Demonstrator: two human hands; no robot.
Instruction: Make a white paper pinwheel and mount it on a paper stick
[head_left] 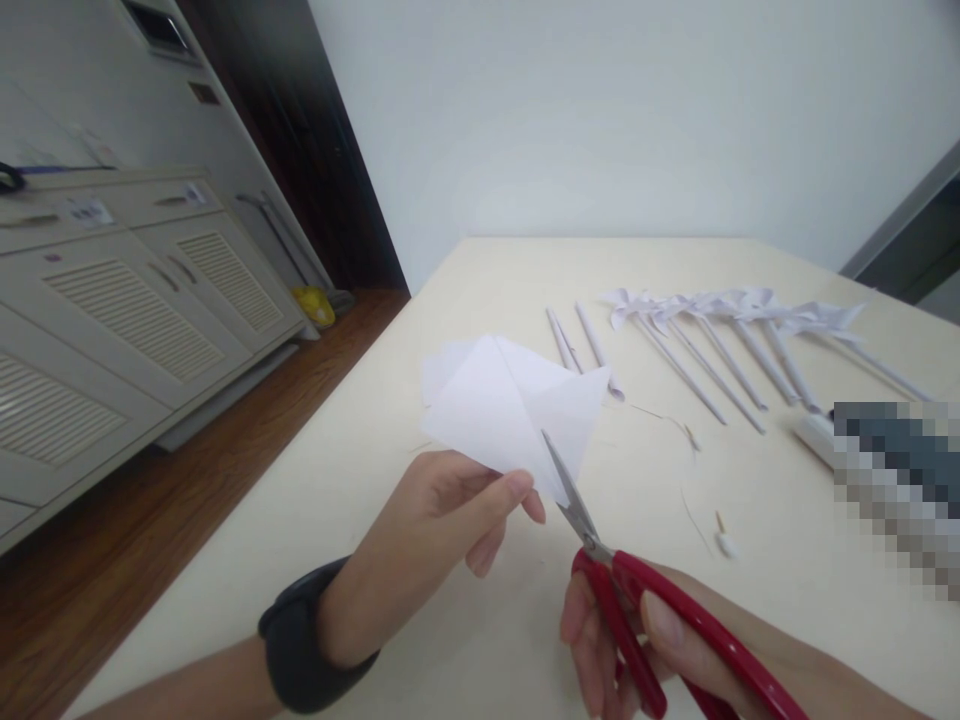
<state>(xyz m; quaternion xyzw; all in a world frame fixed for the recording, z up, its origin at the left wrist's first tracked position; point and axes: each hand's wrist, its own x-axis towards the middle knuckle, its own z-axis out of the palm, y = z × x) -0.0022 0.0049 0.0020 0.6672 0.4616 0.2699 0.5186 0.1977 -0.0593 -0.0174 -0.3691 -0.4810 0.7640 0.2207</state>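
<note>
A square of white paper (480,400) with diagonal creases is held up over the table by my left hand (465,510), thumb on top and fingers beneath its near edge. My right hand (637,630) grips a pair of red-handled scissors (591,545). Their metal blades reach over the paper's near corner, along a crease; one blade lies on top, and the rest of the other seems hidden behind the sheet. Another piece of white paper (435,370) shows on the table behind the held square.
Several paper pinwheels (697,305) with rolled paper sticks lie at the back right of the table (510,270). Loose rolled paper sticks (596,345) lie behind the held paper. Thin wires and a small white-ended piece (726,543) sit to the right. A blurred-out object (896,480) occupies the right edge.
</note>
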